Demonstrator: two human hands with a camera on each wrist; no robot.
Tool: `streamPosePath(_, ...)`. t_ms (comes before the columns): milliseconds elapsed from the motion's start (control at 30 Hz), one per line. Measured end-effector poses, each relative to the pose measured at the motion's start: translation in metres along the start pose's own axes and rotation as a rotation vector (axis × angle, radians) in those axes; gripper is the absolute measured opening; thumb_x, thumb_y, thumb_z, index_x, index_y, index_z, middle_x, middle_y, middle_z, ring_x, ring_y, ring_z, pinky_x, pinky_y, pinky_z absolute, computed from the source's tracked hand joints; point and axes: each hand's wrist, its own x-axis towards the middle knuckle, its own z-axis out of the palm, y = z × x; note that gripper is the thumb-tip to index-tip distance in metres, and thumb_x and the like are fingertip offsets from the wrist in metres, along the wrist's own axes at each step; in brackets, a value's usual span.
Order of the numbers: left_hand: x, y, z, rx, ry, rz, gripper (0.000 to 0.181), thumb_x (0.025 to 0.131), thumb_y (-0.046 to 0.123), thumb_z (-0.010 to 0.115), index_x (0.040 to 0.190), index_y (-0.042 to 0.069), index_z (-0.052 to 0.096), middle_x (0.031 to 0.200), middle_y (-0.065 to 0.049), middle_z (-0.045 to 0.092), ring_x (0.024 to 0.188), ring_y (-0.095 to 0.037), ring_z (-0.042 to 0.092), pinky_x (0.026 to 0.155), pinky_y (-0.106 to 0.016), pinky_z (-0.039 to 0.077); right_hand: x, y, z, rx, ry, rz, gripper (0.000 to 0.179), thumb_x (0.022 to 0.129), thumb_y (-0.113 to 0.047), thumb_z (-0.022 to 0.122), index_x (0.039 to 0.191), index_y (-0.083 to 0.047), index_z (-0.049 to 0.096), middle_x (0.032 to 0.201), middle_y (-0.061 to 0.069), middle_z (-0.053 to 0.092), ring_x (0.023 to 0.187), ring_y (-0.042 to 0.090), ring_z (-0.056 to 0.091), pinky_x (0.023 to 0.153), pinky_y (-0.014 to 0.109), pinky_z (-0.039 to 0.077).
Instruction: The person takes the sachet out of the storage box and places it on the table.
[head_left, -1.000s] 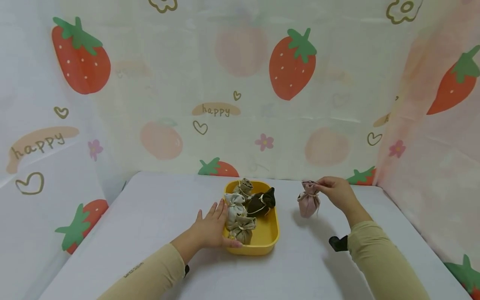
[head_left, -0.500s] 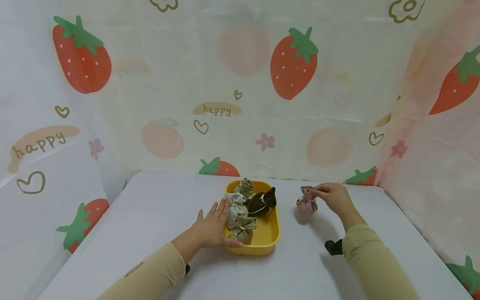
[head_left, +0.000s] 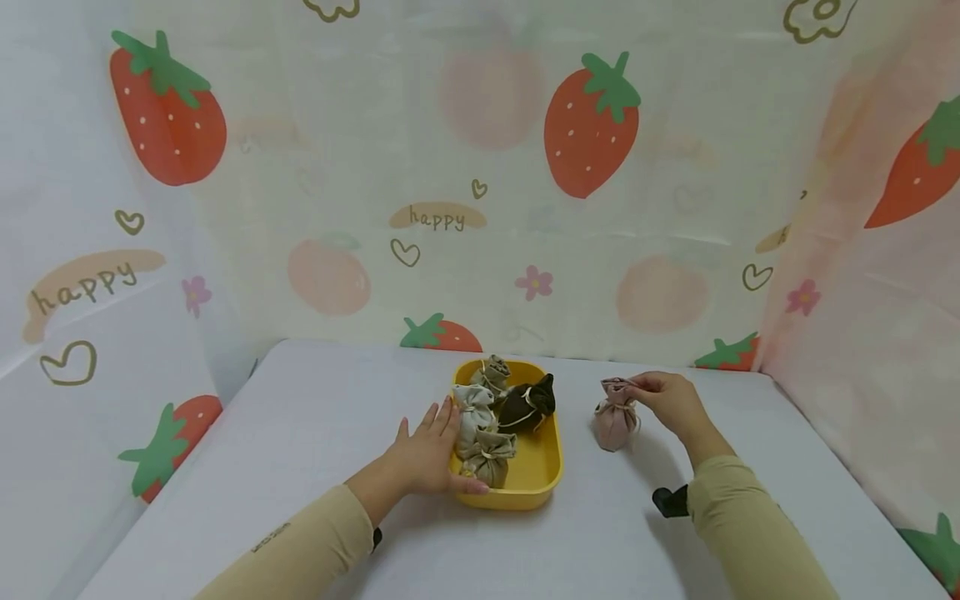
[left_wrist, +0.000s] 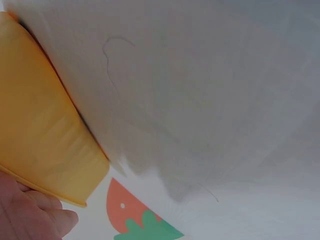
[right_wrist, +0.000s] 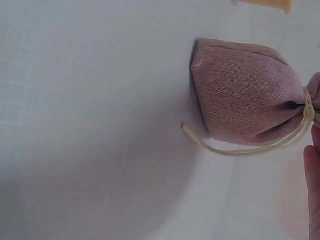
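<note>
A dusty-pink drawstring pouch [head_left: 615, 427] stands upright right of the yellow tray [head_left: 542, 467]. My right hand [head_left: 673, 410] pinches its gathered top between thumb and fingers. In the right wrist view, the base of the pink pouch [right_wrist: 245, 92] is right at the white surface, and a loose cord end hangs off its neck. My left hand [head_left: 426, 457] lies with extended fingers along the tray's left side, its thumb at the near rim. Seen from the left wrist, fingers [left_wrist: 40, 210] rest at the edge of the tray [left_wrist: 45, 115].
Inside the tray sit a white pouch [head_left: 474, 402], a dark brown pouch [head_left: 521, 408], a tan pouch [head_left: 487, 462] at the near end and another tan pouch [head_left: 493, 373] at the far end. A strawberry-printed curtain [head_left: 465, 150] encloses the white table [head_left: 337, 392].
My right hand has lowered the pink pouch from above the table down to its surface, still pinching its top. The left hand stays against the tray.
</note>
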Motion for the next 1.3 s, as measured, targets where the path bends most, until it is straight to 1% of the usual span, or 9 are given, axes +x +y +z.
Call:
streamPosePath(167,0.001,0.0,0.001,-0.002,0.001,0.002,0.127,0.058,0.088,0.044,0.147,0.007,0.006,0.153,-0.01,-0.002,0.14,-0.029,0.003,0.103,-0.063,0.01,0.0,-0.002,-0.003,0.094,-0.027,0.005,0.04,0.086,-0.03,0.064,0.115,-0.002,0.063,0.113,0.016,0.063,0.111,0.032,0.052,0.089,0.046,0.042)
streamPosePath(400,0.001,-0.001,0.002,-0.008,0.007,0.008,0.126,0.059,0.087,0.045,0.147,0.006,0.007,0.153,-0.011,-0.002,0.139,-0.03,0.003,0.102,-0.063,0.009,0.001,-0.01,-0.008,0.13,-0.021,-0.011,0.041,0.086,-0.033,0.064,0.116,-0.005,0.063,0.116,0.015,0.061,0.112,0.03,0.052,0.091,0.047,0.041)
streamPosePath(633,0.0,0.0,0.001,-0.011,0.008,0.013,0.125,0.059,0.087,0.045,0.147,0.006,0.007,0.153,-0.011,-0.002,0.139,-0.03,0.003,0.102,-0.063,0.01,0.004,-0.024,-0.005,0.144,-0.046,-0.041,0.037,0.087,-0.029,0.063,0.117,-0.007,0.063,0.117,0.013,0.061,0.112,0.028,0.053,0.093,0.047,0.04)
streamPosePath(733,-0.002,0.001,-0.001,-0.017,0.009,0.018,0.124,0.06,0.086,0.046,0.147,0.006,0.008,0.153,-0.011,-0.001,0.139,-0.03,0.003,0.102,-0.063,0.01,0.004,-0.035,-0.001,0.175,-0.06,-0.052,0.038,0.086,-0.029,0.065,0.117,-0.007,0.063,0.117,0.013,0.061,0.109,0.027,0.055,0.091,0.044,0.043)
streamPosePath(900,-0.003,0.001,-0.003,-0.018,0.008,0.02,0.124,0.06,0.086,0.046,0.147,0.006,0.008,0.153,-0.011,-0.001,0.139,-0.029,0.003,0.103,-0.063,0.01,0.002,-0.056,0.008,0.232,-0.114,-0.068,0.038,0.083,-0.029,0.068,0.114,-0.008,0.064,0.113,0.012,0.064,0.099,0.021,0.06,0.079,0.034,0.05)
streamPosePath(1000,-0.002,0.001,-0.002,-0.015,0.008,0.021,0.126,0.058,0.088,0.044,0.147,0.006,0.008,0.153,-0.011,-0.001,0.139,-0.029,0.003,0.103,-0.063,0.01,-0.001,-0.069,0.013,0.239,-0.151,-0.094,0.035,0.082,-0.026,0.069,0.112,-0.009,0.065,0.11,0.009,0.065,0.096,0.018,0.062,0.076,0.029,0.051)
streamPosePath(1067,-0.002,0.001,-0.002,-0.018,0.01,0.022,0.126,0.058,0.088,0.044,0.147,0.006,0.008,0.153,-0.011,-0.001,0.139,-0.03,0.003,0.102,-0.063,0.01,-0.003,-0.077,0.016,0.262,-0.179,-0.12,0.033,0.082,-0.023,0.069,0.111,-0.008,0.066,0.11,0.009,0.065,0.095,0.018,0.063,0.076,0.028,0.051)
streamPosePath(1133,-0.002,0.001,-0.001,-0.013,0.009,0.021,0.126,0.058,0.088,0.042,0.147,0.006,0.007,0.153,-0.011,-0.002,0.139,-0.029,0.002,0.103,-0.063,0.01,-0.005,-0.084,0.019,0.261,-0.204,-0.164,0.032,0.082,-0.02,0.07,0.111,-0.006,0.066,0.109,0.009,0.066,0.096,0.018,0.063,0.078,0.027,0.05)
streamPosePath(1300,-0.001,0.0,-0.001,-0.011,-0.004,0.013,0.127,0.058,0.088,0.042,0.147,0.007,0.005,0.153,-0.01,-0.004,0.14,-0.028,0.0,0.103,-0.062,0.009,-0.008,-0.097,0.029,0.246,-0.286,-0.27,0.035,0.082,-0.019,0.069,0.112,-0.001,0.064,0.108,0.014,0.065,0.095,0.019,0.064,0.081,0.029,0.05)
